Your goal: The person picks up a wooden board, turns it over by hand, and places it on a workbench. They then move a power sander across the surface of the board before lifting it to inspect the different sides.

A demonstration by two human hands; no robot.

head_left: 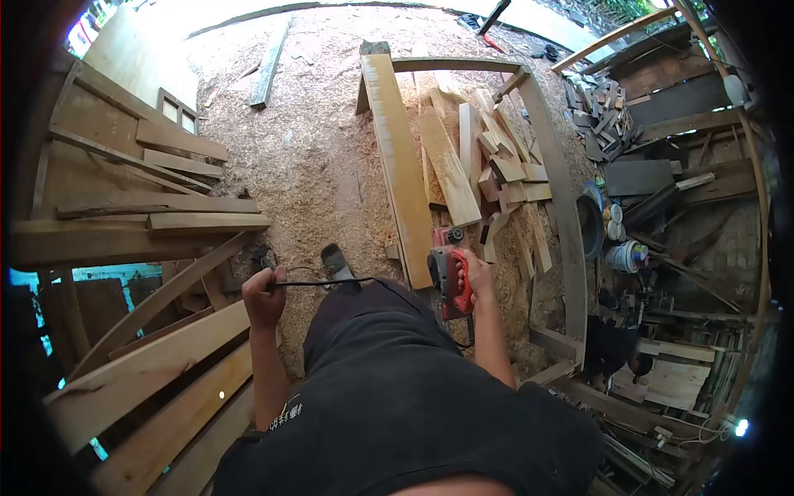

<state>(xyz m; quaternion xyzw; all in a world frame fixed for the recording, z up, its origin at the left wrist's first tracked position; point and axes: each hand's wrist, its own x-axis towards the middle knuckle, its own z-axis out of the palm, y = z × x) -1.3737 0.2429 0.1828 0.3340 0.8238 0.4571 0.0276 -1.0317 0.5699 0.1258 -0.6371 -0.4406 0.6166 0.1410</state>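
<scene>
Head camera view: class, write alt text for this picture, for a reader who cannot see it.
A person's right hand grips a red electric planer at the near end of a long plank, while the left hand holds a black cable. Sawdust covers the ground, with offcuts and stacked timber around.

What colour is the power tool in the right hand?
The planer is red with grey parts; head view.

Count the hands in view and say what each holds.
2. The left hand holds the black cord; the right hand clasps the red planer at the near end of the long plank. Others may be hidden in the clutter.
</scene>
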